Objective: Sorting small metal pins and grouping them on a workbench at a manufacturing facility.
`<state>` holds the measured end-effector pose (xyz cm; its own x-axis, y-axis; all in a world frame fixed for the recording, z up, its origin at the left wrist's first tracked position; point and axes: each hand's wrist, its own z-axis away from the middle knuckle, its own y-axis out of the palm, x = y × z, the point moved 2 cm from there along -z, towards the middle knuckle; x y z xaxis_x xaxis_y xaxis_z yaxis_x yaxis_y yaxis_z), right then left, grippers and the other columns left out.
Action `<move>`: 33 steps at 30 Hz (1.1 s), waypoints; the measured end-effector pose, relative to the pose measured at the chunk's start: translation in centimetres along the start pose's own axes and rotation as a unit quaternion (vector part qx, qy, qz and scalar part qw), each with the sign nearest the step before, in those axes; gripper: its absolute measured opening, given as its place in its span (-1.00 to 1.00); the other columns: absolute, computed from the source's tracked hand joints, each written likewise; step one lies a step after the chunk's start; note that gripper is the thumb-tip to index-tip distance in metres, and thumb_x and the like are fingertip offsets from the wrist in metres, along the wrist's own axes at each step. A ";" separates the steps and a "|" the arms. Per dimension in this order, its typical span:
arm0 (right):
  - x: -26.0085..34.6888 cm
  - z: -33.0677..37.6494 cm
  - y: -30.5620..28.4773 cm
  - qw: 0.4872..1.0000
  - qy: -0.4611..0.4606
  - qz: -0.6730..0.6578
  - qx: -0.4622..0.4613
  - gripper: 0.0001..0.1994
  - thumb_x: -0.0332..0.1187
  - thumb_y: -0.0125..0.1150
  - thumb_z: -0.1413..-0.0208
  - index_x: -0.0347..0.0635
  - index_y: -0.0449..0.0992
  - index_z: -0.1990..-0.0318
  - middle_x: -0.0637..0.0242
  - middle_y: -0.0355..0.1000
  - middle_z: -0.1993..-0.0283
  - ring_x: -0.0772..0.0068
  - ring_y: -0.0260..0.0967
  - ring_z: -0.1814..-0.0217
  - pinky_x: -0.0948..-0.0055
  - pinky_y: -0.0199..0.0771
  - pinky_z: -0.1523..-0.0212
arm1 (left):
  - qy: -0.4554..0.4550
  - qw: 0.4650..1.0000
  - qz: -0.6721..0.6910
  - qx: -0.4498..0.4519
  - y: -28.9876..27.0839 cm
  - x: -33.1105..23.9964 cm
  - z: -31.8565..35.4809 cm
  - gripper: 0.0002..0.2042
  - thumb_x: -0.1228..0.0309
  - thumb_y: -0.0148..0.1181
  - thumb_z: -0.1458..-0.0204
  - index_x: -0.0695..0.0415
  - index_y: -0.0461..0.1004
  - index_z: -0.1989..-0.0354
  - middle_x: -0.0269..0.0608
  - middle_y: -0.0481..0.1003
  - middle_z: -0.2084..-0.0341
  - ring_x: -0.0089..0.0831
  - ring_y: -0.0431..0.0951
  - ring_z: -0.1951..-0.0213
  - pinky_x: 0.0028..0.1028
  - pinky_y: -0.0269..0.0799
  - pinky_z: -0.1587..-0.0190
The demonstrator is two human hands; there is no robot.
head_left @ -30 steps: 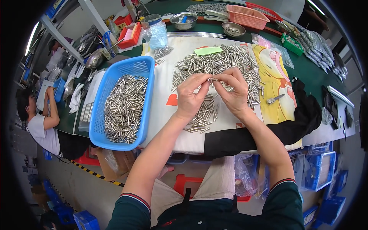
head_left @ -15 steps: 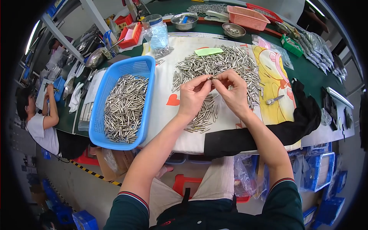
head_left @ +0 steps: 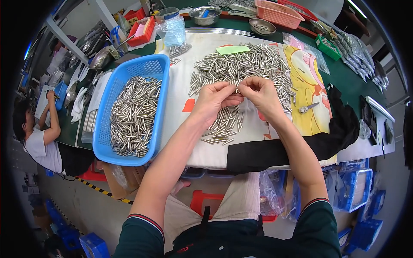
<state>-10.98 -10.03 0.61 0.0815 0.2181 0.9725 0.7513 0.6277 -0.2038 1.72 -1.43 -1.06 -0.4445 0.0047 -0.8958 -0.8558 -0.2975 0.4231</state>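
Observation:
Over the near side of a heap of slim silvery metal pins (head_left: 247, 64), my two hands meet at the fingertips. My left hand (head_left: 214, 102) pinches with thumb and forefinger, its other fingers curled beneath. Facing it, my right hand (head_left: 262, 98) also pinches at the same spot. Between them is a small metal pin, mostly covered by the fingers. A loose group of pins (head_left: 221, 132) lies just below my left hand. To the left, a blue plastic basket (head_left: 98, 129) holds many similar pins. A pale green slip (head_left: 232, 50) rests on top of the heap.
A folding knife (head_left: 308, 108) lies on the printed cloth, right of the heap. Black fabric (head_left: 258, 157) runs along the front edge. Metal bowls (head_left: 262, 26), a pink basket (head_left: 279, 15) and a green tray (head_left: 328, 48) stand farther back. A co-worker (head_left: 45, 137) sits at left.
My hands stay together at the heap, with the left fingers now curled lower under the pinch. The whole view has shifted slightly. The co-worker's hand has moved a little.

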 end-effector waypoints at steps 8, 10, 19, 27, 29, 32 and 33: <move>-0.4 0.0 -0.2 1.000 -0.021 -0.011 0.002 -0.83 -0.41 0.25 0.06 -0.39 0.51 0.39 0.40 0.43 0.49 0.71 0.29 0.47 0.68 0.31 0.44 | 0.016 1.000 -0.002 0.014 0.1 0.2 0.0 -0.84 0.46 0.02 -0.13 0.33 0.46 0.30 -0.10 0.53 0.39 -0.42 0.59 0.36 -0.57 0.56 0.25; 0.0 0.0 -0.2 1.000 -0.013 0.009 0.018 -0.78 -0.34 0.29 0.05 -0.38 0.51 0.38 0.40 0.42 0.50 0.71 0.27 0.49 0.67 0.29 0.47 | -0.019 0.995 0.086 0.039 -0.3 0.5 -0.3 -0.85 0.48 0.01 -0.13 0.32 0.44 0.28 -0.07 0.51 0.35 -0.36 0.59 0.31 -0.55 0.57 0.23; 1.7 1.0 -2.4 0.883 -0.059 0.436 0.164 -0.86 -0.38 0.16 0.28 -0.23 0.49 0.51 0.22 0.47 0.55 0.23 0.45 0.45 0.34 0.41 0.37 | -0.041 0.990 0.135 0.013 -1.4 0.2 -0.7 -0.78 0.50 0.03 -0.09 0.44 0.39 0.18 0.19 0.47 0.22 -0.24 0.55 0.18 -0.54 0.57 0.16; 1.2 0.7 -1.6 0.882 -0.099 0.450 0.098 -0.84 -0.42 0.12 0.28 -0.24 0.53 0.47 0.15 0.45 0.54 0.17 0.44 0.44 0.29 0.40 0.37 | -0.064 0.989 0.131 0.020 -1.6 0.4 -0.7 -0.76 0.51 -0.02 -0.09 0.46 0.38 0.16 0.21 0.47 0.21 -0.21 0.55 0.16 -0.48 0.54 0.09; 2.0 0.5 -2.1 0.915 -0.158 0.372 0.010 -0.84 -0.44 0.17 0.17 -0.29 0.54 0.38 0.19 0.47 0.51 0.34 0.42 0.50 0.41 0.38 0.44 | -0.071 0.987 0.140 0.034 -1.5 0.4 -0.7 -0.76 0.51 -0.04 -0.10 0.47 0.37 0.15 0.21 0.46 0.20 -0.18 0.54 0.14 -0.44 0.54 0.07; 2.6 0.4 -1.7 0.954 -0.187 0.222 -0.077 -0.88 -0.46 0.19 0.08 -0.31 0.53 0.37 0.27 0.49 0.47 0.52 0.39 0.52 0.52 0.36 0.46 | -0.072 0.985 0.151 0.035 -1.4 0.4 -0.7 -0.75 0.51 -0.05 -0.11 0.48 0.35 0.14 0.20 0.46 0.19 -0.15 0.53 0.13 -0.42 0.54 0.06; 2.6 0.5 -1.4 0.952 -0.209 0.206 -0.086 -0.89 -0.47 0.22 0.05 -0.31 0.52 0.36 0.34 0.50 0.45 0.63 0.35 0.53 0.60 0.34 0.49 | -0.072 0.985 0.151 0.034 -1.4 0.4 -0.7 -0.75 0.51 -0.05 -0.11 0.48 0.35 0.14 0.20 0.46 0.19 -0.15 0.53 0.13 -0.42 0.54 0.06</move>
<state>-12.14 -9.97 3.35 0.1512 0.7206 0.6767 0.8110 0.3009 -0.5016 2.86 -1.67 -2.11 -0.7106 0.0627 -0.7008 -0.6921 -0.2413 0.6803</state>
